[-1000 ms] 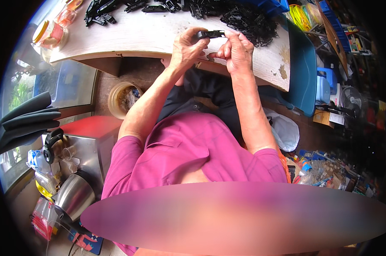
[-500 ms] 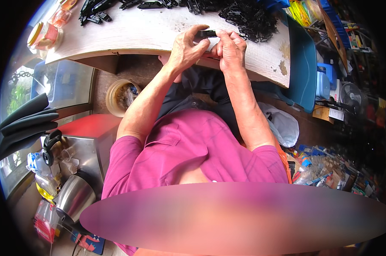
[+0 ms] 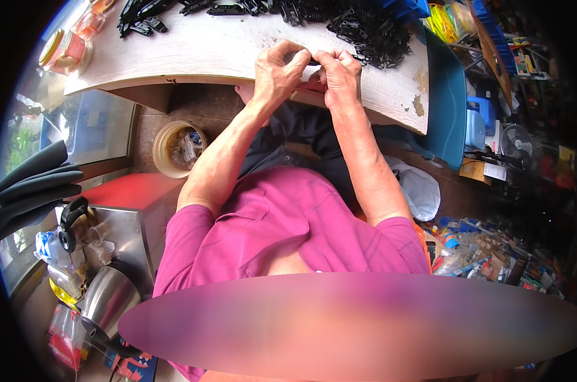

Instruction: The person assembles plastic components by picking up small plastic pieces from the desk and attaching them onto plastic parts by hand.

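Both hands meet over the front edge of the worn white table (image 3: 193,60). Between the fingertips is a small black plastic part (image 3: 313,62), mostly covered by the fingers. My left hand (image 3: 277,75) is closed, thumb and forefinger pinching its left end. From the other side, my right hand (image 3: 340,77) pinches it with curled fingers. Just beyond my right hand lies a dense heap of black plastic parts (image 3: 371,41). More long black pieces (image 3: 228,9) are strewn along the far side of the table.
On the table's left stands a jar (image 3: 62,51). A round bin (image 3: 164,149) with scraps sits on the floor below. To the right is a teal plastic container (image 3: 446,95); a steel kettle (image 3: 112,296) and red-topped metal cabinet (image 3: 129,197) stand lower left.
My left fingers have closed further over the black part, so less of it shows. My right hand has shifted slightly left and down, and the view has moved a little.
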Tool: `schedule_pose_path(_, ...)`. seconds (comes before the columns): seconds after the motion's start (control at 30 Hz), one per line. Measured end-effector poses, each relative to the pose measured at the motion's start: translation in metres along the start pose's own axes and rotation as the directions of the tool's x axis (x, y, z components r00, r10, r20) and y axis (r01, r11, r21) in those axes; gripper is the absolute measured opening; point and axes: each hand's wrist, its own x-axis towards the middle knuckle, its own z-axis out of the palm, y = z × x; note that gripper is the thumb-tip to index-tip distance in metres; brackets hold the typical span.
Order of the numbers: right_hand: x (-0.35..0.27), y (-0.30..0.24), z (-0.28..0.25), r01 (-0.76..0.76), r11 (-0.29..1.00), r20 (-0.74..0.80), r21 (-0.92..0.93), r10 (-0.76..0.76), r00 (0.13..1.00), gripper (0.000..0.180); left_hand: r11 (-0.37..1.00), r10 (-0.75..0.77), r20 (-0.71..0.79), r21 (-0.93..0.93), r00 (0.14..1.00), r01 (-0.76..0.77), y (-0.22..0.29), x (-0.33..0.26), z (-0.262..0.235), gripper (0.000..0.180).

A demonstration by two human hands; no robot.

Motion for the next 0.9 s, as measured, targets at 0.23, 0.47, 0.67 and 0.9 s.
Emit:
schedule_pose_path(0.23, 0.001, -0.003, 0.005, 0.028, 0.999, 0.054, -0.026, -0.027, 0.998, 0.017, 0.997, 0.069, 0.158, -0.036, 0.985, -0.064, 0.0, -0.004, -0.014, 0.027)
schedule_pose_path(0.47, 0.004, -0.019, 0.026, -0.151, 0.987, 0.047, -0.047, 0.153, 0.987, 0.017, 0.984, 0.146, 0.015, 0.103, 0.989, -0.147, -0.015, 0.018, -0.054, 0.025)
schedule_pose_path(0.67, 0.042, -0.011, 0.046, -0.1, 0.971, -0.005, -0.217, 0.102, 0.995, 0.024, 0.99, 0.099, -0.053, -0.098, 0.994, -0.104, -0.008, 0.019, -0.057, 0.028)
schedule_pose_path(0.9, 0.066, -0.003, 0.077, -0.093, 0.85, -0.131, -0.519, 0.028, 0.991, 0.021, 0.955, 0.1, -0.163, -0.261, 0.981, -0.141, -0.007, 0.02, -0.057, 0.032)
